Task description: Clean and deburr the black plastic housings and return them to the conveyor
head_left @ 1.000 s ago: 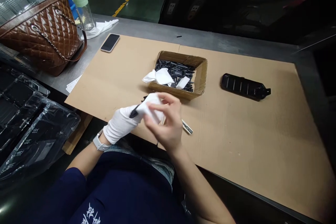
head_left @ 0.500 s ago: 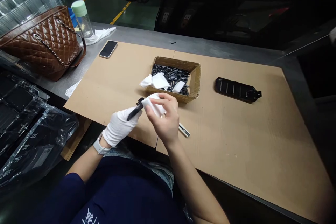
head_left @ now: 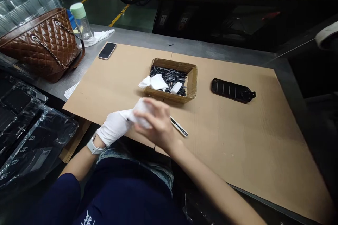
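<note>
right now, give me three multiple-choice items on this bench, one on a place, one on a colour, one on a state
1. Where does the phone lie?
A. inside the cardboard box
B. on the cardboard sheet's far left corner, near the brown bag
C. on the black tray

2. What colour is the bottle's cap?
A. red
B. black
C. pale green

3. How is the left hand covered?
A. white glove
B. bare
C. black glove

Answers: 1 B, it rests on the cardboard sheet beside the brown bag. 2 C, the cap shows pale green. 3 A, a white glove covers it, while the right hand is bare and presses a white cloth.
</note>
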`<action>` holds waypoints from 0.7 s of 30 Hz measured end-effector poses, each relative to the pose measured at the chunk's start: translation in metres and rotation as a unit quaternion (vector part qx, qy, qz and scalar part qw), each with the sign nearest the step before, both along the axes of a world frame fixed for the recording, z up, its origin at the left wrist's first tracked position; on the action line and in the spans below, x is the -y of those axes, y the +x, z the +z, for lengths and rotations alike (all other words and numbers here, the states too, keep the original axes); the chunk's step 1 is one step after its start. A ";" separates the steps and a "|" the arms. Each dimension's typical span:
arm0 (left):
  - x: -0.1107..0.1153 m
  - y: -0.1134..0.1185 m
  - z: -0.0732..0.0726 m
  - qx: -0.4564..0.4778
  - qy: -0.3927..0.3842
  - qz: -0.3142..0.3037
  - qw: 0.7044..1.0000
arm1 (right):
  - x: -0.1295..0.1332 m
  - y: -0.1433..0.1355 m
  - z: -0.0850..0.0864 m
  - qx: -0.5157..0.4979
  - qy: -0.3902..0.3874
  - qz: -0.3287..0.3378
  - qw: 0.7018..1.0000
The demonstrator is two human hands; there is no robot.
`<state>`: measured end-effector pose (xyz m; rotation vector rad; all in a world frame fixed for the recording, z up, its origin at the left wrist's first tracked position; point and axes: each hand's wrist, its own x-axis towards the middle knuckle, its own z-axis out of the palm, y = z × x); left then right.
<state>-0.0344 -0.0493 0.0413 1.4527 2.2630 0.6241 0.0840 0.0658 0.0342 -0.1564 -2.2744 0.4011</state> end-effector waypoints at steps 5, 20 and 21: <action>0.000 -0.003 0.009 -0.019 -0.028 -0.004 0.999 | -0.011 -0.001 -0.001 -0.001 0.000 0.026 1.000; 0.009 0.003 -0.005 0.171 0.156 0.038 0.972 | 0.006 -0.011 -0.004 -0.045 -0.376 -0.004 0.925; 0.010 0.004 -0.006 0.192 0.164 0.043 0.967 | 0.009 -0.011 -0.006 -0.057 -0.403 -0.002 0.914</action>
